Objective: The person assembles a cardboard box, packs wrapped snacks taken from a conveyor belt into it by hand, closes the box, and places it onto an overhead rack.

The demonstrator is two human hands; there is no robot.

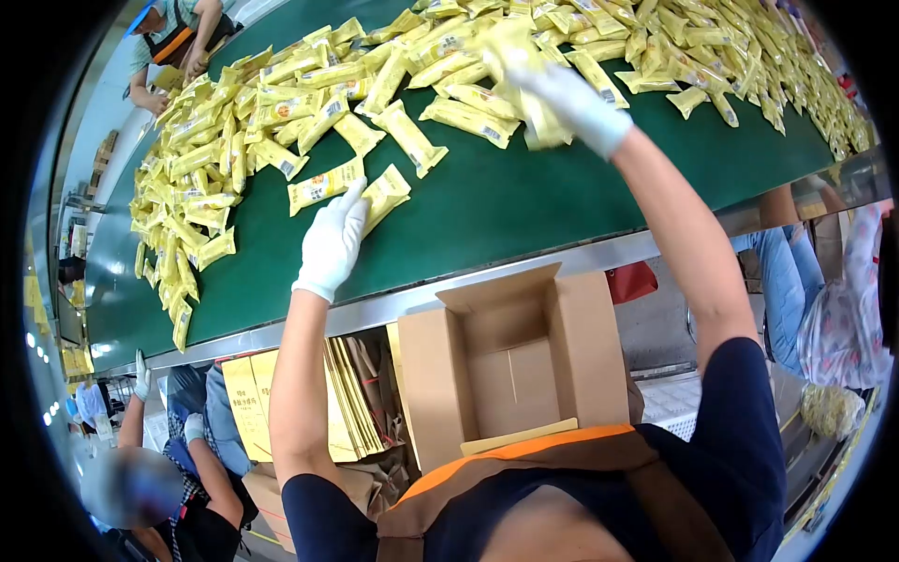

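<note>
Many yellow wrapped packets (pixel 412 140) lie on a green table surface (pixel 468 215). My left hand (pixel 335 239), in a white glove, rests at the near side of the pile with its fingertips at a flat packet (pixel 323 185); another packet (pixel 384 197) lies just right of its fingers. Whether those fingers grip a packet is unclear. My right hand (pixel 573 101), also gloved, is over the pile at upper centre, wrapped round blurred yellow packets (pixel 513 56). How many it holds cannot be made out.
An open, unfilled cardboard box (pixel 510 365) stands below the metal table edge (pixel 421 302) in front of my body. Left of it are yellow printed cartons (pixel 251 398). Co-workers are at the upper left (pixel 187 42), lower left (pixel 140 487) and right (pixel 796 290).
</note>
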